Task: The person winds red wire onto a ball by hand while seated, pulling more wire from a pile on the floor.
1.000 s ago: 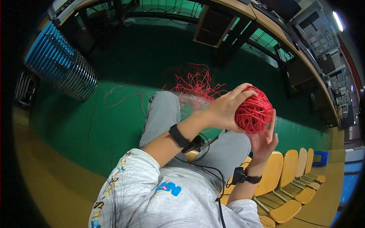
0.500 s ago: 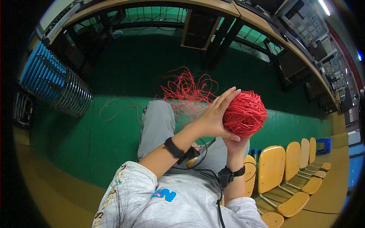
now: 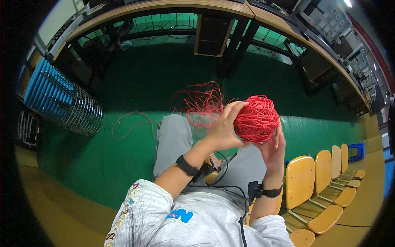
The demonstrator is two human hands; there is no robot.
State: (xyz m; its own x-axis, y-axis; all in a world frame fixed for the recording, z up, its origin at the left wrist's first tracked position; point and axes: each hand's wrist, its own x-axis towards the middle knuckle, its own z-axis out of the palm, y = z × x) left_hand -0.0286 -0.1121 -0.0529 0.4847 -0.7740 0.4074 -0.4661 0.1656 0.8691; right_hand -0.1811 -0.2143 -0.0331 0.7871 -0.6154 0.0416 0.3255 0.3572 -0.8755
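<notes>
A large ball of red cord is held up between my two hands, above my right knee. My left hand grips its left side, fingers over the upper edge and thumb near the bottom. Around the lower right side curls my right hand, its fingertips against the cord and part of the palm hidden behind the ball. Beyond my knees, a loose tangle of the same red cord lies on the green floor. A thin strand loops away from it to the left.
Stacked blue stools with metal legs lean at the left. A row of wooden chairs stands at my right, with a blue plastic stool beyond. Long desks curve across the far side. Black cables run over my lap from wrist bands.
The ball has shifted slightly left. My right hand has come from underneath to the ball's right side, its fingers now showing there. My left hand stays on the left side.
</notes>
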